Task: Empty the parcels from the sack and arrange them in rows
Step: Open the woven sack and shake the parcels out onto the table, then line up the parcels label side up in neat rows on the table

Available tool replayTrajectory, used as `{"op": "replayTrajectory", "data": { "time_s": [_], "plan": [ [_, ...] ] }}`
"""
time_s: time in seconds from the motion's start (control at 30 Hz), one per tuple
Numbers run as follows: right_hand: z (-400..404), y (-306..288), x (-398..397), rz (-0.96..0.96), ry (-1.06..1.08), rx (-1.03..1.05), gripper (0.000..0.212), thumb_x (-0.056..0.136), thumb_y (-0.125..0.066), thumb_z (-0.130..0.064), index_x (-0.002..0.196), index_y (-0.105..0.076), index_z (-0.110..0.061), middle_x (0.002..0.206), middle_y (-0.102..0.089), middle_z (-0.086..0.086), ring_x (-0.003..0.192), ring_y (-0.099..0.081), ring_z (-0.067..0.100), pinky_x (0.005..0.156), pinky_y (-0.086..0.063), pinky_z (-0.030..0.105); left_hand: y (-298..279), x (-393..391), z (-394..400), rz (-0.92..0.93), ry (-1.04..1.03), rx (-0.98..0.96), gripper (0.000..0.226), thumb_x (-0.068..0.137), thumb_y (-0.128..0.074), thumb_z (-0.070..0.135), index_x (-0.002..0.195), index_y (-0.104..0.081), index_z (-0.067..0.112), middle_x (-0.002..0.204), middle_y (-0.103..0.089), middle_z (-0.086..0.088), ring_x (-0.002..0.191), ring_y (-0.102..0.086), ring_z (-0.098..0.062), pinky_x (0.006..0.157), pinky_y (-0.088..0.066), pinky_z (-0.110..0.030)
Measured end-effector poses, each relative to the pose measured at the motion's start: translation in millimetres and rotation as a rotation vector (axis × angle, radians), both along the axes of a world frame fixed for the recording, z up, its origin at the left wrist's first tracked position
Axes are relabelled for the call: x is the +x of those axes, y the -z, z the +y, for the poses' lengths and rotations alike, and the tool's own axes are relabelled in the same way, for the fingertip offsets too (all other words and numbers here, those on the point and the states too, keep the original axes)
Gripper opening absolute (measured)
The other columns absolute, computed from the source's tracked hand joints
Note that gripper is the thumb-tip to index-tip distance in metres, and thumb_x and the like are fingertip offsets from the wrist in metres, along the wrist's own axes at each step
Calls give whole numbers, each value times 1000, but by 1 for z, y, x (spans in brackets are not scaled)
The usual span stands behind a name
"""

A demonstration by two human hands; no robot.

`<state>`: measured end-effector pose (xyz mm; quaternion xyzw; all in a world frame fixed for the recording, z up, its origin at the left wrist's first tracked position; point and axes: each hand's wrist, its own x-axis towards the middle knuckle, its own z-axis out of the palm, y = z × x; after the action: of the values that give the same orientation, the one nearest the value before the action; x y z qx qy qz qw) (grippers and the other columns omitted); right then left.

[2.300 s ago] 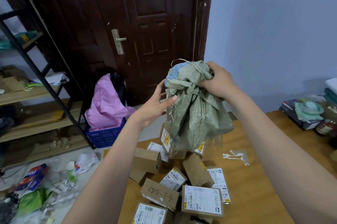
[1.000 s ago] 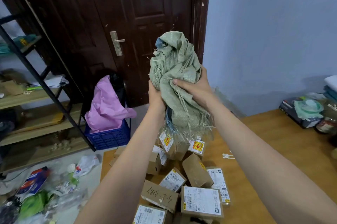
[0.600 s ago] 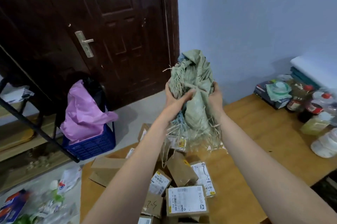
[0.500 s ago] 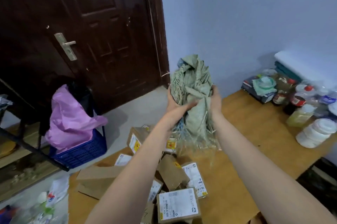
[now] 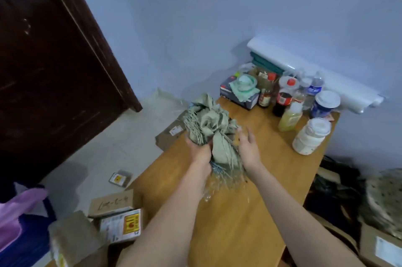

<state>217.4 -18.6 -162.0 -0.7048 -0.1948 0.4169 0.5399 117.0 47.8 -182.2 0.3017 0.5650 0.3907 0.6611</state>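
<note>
Woven sack (image 5: 210, 127) bunched into a wad over the far part of the wooden worktop (image 5: 235, 219), frayed threads hanging below it; left hand (image 5: 199, 147) grips its left side, fingers curled into the cloth; right hand (image 5: 248, 145) just right of the sack, fingers relaxed, contact unclear. Parcels (image 5: 118, 223) heaped left of the worktop's near end, picture blurred there; one small parcel (image 5: 120, 177) on the floor left of the worktop; bottles (image 5: 289, 112) clustered at the worktop's far right corner.

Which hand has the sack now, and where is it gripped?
The left hand grips the bunched sack around its lower middle; the right hand is open beside it.
</note>
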Motion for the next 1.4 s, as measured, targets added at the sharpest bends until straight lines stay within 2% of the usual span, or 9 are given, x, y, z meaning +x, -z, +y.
{"op": "replayTrajectory", "data": {
  "time_s": [0.17, 0.3, 0.43, 0.63, 0.77, 0.97, 1.2, 1.3, 1.4],
  "plan": [
    [16, 63, 35, -379, 51, 9, 63, 98, -40, -56, 154, -16, -39, 160, -20, 0, 148, -20, 21, 117, -24, 42, 58, 68, 22, -34, -12, -149, 74, 88, -69, 9, 142, -22, 29, 129, -54, -5, 104, -58, -24, 84, -54, -42],
    [15, 117, 49, -910, -14, -249, 61, 101, -40, -40, 156, -17, -29, 161, -13, 16, 149, -12, 33, 120, -14, 53, 92, 113, 37, -103, 29, -244, 69, 91, -65, 11, 139, -21, 33, 127, -54, -3, 109, -59, -28, 91, -53, -47],
    [34, 159, 68, -1114, -217, -393, 76, 97, -52, -21, 158, -5, -24, 163, 7, 17, 149, 10, 39, 118, 6, 58, 124, 149, 59, 0, 150, -184, 62, 89, -66, 15, 134, -26, 26, 126, -55, -5, 108, -59, -25, 97, -51, -44],
    [90, 192, 126, -1054, -261, -487, 91, 94, -55, -20, 155, 13, -18, 163, 18, 7, 151, 12, 28, 121, 5, 52, 157, 180, 92, 213, 274, -1, 62, 89, -69, 22, 141, -35, 22, 126, -58, 1, 112, -57, -22, 89, -48, -31],
    [108, 211, 146, -1048, -219, -453, 80, 98, -48, -11, 157, 6, -20, 163, 16, 1, 151, -1, 27, 122, -7, 49, 173, 195, 112, 252, 302, 42, 59, 86, -71, 18, 137, -43, 23, 129, -59, 0, 113, -58, -24, 93, -52, -37],
    [121, 218, 152, -1031, -154, -502, 67, 100, -45, -19, 157, -9, -21, 165, 2, 1, 147, -21, 33, 111, -33, 48, 181, 203, 124, 397, 430, 175, 68, 92, -64, 18, 149, -27, 23, 133, -57, -4, 120, -55, -26, 88, -45, -27],
    [124, 209, 152, -984, -268, -648, 75, 98, -48, -21, 157, -2, -20, 165, 7, -1, 150, -13, 31, 114, -29, 48, 172, 196, 125, 502, 594, 215, 79, 95, -59, 17, 156, -9, 24, 145, -48, -7, 130, -48, -29, 104, -42, -34],
    [130, 185, 158, -1067, -422, -815, 77, 97, -45, -34, 157, 0, -16, 164, 2, 6, 149, -11, 34, 120, -16, 48, 148, 177, 119, 357, 729, 140, 77, 95, -61, 16, 155, -13, 20, 150, -42, -6, 137, -41, -27, 103, -38, -31],
    [132, 150, 157, -1049, -477, -917, 84, 95, -46, -42, 157, 2, -12, 164, -3, 13, 149, -9, 35, 120, -5, 53, 115, 146, 105, 406, 826, 168, 75, 96, -60, 19, 155, -14, 18, 152, -39, -6, 137, -41, -26, 104, -36, -28]
  ]
}}
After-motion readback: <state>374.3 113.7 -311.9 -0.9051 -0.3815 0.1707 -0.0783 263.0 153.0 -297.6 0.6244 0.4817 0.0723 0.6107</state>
